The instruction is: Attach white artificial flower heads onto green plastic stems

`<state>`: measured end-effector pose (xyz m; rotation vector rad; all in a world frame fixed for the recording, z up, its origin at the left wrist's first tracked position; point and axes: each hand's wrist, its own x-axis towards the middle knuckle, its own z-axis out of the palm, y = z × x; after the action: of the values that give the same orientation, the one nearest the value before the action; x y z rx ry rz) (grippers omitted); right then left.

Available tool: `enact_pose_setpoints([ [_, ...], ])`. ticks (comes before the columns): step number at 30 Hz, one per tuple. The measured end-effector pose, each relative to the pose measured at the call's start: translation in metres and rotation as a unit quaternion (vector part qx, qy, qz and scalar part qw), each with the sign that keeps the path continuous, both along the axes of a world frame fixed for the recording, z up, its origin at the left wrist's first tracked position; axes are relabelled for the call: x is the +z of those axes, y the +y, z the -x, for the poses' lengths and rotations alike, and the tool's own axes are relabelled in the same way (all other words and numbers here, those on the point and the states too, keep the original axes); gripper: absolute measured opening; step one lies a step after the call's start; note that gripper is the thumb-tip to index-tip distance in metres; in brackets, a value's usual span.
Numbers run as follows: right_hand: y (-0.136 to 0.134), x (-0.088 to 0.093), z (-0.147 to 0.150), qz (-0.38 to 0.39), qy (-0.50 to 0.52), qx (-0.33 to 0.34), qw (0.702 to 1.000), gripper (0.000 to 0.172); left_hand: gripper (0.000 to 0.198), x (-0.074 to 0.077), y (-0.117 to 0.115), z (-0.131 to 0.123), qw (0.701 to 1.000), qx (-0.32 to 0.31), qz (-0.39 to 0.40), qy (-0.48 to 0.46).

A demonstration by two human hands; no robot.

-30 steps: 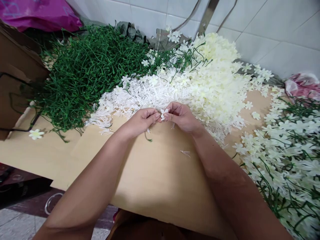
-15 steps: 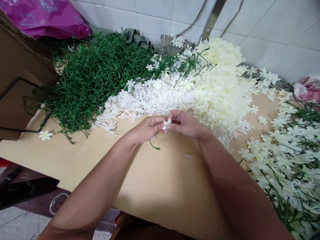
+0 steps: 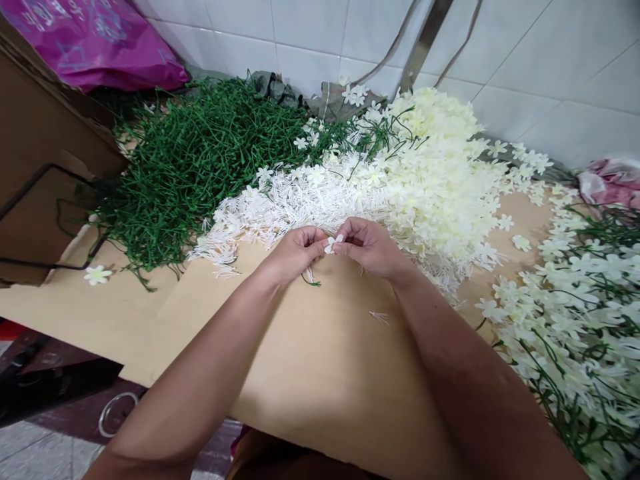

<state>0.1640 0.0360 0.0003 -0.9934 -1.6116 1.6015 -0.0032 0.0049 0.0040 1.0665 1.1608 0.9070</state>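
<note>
A white flower point(image 3: 332, 244) is being held between both hands at the middle of the cardboard point(image 3: 300, 353), just on the near side of the heaped white strands point(image 3: 295, 203). It is being pinched by the right hand point(image 3: 367, 248), thumb and forefinger clamped on it. A green stem point(image 3: 313, 284) is being gripped by the left hand point(image 3: 300, 253), its fingertips together beside the flower. Compared with half a second ago, less stem is being shown below the left hand, and the flower is being presented at a changed angle.
</note>
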Motion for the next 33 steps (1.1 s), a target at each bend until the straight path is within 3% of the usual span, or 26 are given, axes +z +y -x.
enact_pose_setpoints([
  [5, -0.003, 0.001, 0.003, -0.018, -0.015, 0.001, 1.000, 0.045, 0.035, 0.002, -0.003, -0.002, 1.000, 0.013, 0.021, -0.009],
  [11, -0.005, 0.000, 0.006, -0.033, -0.036, 0.015, 0.999, 0.045, 0.033, 0.003, -0.001, -0.001, 0.999, -0.024, 0.023, -0.004],
  [14, -0.004, 0.003, 0.006, -0.024, -0.011, 0.009, 1.000, 0.046, 0.031, 0.010, 0.001, 0.005, 0.999, -0.042, 0.006, 0.010],
  [17, -0.006, 0.007, 0.008, -0.037, 0.011, -0.012, 0.999, 0.044, 0.028, 0.025, 0.001, 0.021, 0.999, -0.017, -0.038, 0.030],
  [19, -0.012, 0.009, 0.015, -0.062, -0.050, -0.019, 0.997, 0.038, 0.028, 0.035, -0.001, 0.037, 0.996, 0.021, -0.085, 0.027],
  [21, -0.022, 0.009, 0.026, -0.124, -0.188, -0.003, 0.974, 0.030, 0.024, 0.042, -0.004, 0.052, 0.994, 0.019, -0.106, 0.025],
  [25, -0.039, 0.009, 0.044, -0.279, -0.412, 0.074, 0.864, 0.007, 0.017, 0.044, -0.009, 0.062, 0.979, -0.189, -0.043, 0.058],
  [27, -0.037, 0.010, 0.043, -0.287, -0.440, 0.081, 0.847, 0.018, 0.016, 0.040, -0.010, 0.058, 0.957, -0.275, -0.003, 0.097],
  [29, -0.029, 0.012, 0.035, -0.267, -0.428, 0.047, 0.862, 0.020, 0.013, 0.035, -0.009, 0.053, 0.942, -0.300, 0.001, 0.151],
  [31, -0.018, 0.014, 0.023, -0.257, -0.385, -0.020, 0.886, 0.018, 0.016, 0.032, -0.008, 0.049, 0.948, -0.247, -0.042, 0.198],
  [33, -0.007, 0.016, 0.011, -0.260, -0.325, -0.091, 0.905, 0.012, 0.020, 0.032, -0.003, 0.047, 0.957, -0.141, -0.095, 0.236],
])
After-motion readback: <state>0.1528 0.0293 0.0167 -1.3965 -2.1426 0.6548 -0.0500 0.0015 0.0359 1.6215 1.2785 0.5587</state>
